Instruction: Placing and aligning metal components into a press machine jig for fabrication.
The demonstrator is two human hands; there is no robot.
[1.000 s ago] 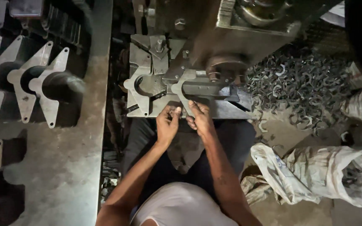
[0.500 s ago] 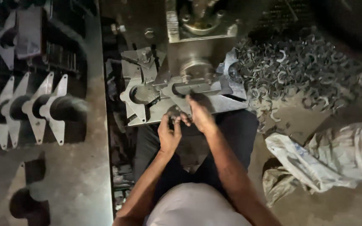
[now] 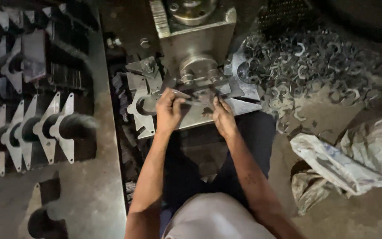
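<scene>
A flat grey metal plate [image 3: 237,107] with curved cut-outs lies on the bed of a press, under the round ram [image 3: 198,69]. My left hand [image 3: 169,111] grips the plate's left part, fingers curled over its upper edge beside a round cut-out. On the plate just below the ram, my right hand [image 3: 222,117] pinches the plate with its fingertips. Both forearms reach forward from my lap. The middle of the plate is hidden under my fingers.
A large steel sheet [image 3: 91,186] with rows of punched-out shapes lies on the left. A heap of small curved metal offcuts [image 3: 306,66] covers the floor at upper right. A crumpled white sack [image 3: 359,155] lies at right. The press block [image 3: 195,40] stands straight ahead.
My hands, close together at the plate's near edge before, have spread apart; the left one moved up and left onto the plate. The view has shifted closer to the press.
</scene>
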